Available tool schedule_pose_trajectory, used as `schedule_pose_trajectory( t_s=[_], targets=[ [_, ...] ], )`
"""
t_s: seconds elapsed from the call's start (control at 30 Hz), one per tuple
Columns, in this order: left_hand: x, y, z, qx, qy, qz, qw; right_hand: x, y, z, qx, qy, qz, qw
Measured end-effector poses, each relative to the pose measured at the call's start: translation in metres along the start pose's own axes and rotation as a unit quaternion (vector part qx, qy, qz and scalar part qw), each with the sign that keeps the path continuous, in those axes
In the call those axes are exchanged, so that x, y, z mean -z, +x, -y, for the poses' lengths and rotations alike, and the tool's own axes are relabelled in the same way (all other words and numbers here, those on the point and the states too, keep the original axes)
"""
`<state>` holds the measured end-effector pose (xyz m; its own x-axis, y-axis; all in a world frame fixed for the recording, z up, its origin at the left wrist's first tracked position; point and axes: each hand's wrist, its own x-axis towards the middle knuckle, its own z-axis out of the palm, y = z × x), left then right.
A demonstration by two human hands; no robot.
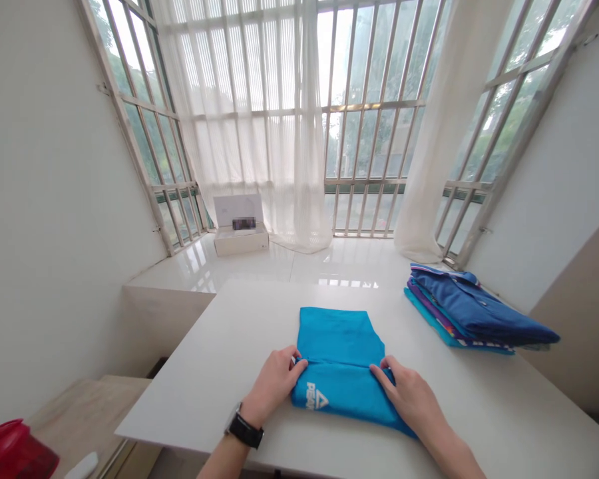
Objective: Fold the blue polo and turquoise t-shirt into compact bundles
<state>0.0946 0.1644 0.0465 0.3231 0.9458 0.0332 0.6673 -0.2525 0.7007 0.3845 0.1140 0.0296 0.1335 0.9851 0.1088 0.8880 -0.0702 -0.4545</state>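
Observation:
A bright blue garment (pixel 340 346) with a white logo lies partly folded on the white table (pixel 219 372), near its front edge. My left hand (pixel 275 379), with a black watch on the wrist, pinches the left end of the folded edge. At the right end of that same fold, my right hand (pixel 410 394) grips the cloth. The near part of the garment is doubled over toward me, logo up.
A stack of folded clothes (pixel 472 311), dark blue on top, sits at the table's right side. Behind is a white window ledge with an open white box (pixel 240 229) and sheer curtains. A red object (pixel 10 452) is at lower left.

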Motion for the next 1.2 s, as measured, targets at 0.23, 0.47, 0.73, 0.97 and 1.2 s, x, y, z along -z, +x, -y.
schedule_pose_trajectory(
  t_s=[0.23, 0.47, 0.73, 0.97, 1.2],
  targets=[
    [0.008, -0.005, -0.003, -0.065, 0.050, -0.070, 0.994, 0.038, -0.018, -0.027, -0.069, 0.048, -0.087, 0.993],
    [-0.024, -0.008, -0.023, -0.219, 0.148, -0.033, 0.964, 0.015, -0.047, 0.025, 0.099, 0.020, -0.151, 0.983],
    [-0.047, -0.006, -0.001, -0.247, 0.243, -0.021, 0.938, -0.044, -0.066, 0.066, 0.231, -0.082, -0.040, 0.969],
    [-0.047, -0.008, -0.006, -0.216, 0.260, 0.007, 0.941, -0.036, -0.069, 0.060, 0.218, -0.075, 0.038, 0.972],
    [-0.061, 0.004, -0.018, -0.180, 0.244, 0.011, 0.953, -0.033, -0.026, 0.058, 0.071, -0.110, 0.006, 0.991]
  ],
)
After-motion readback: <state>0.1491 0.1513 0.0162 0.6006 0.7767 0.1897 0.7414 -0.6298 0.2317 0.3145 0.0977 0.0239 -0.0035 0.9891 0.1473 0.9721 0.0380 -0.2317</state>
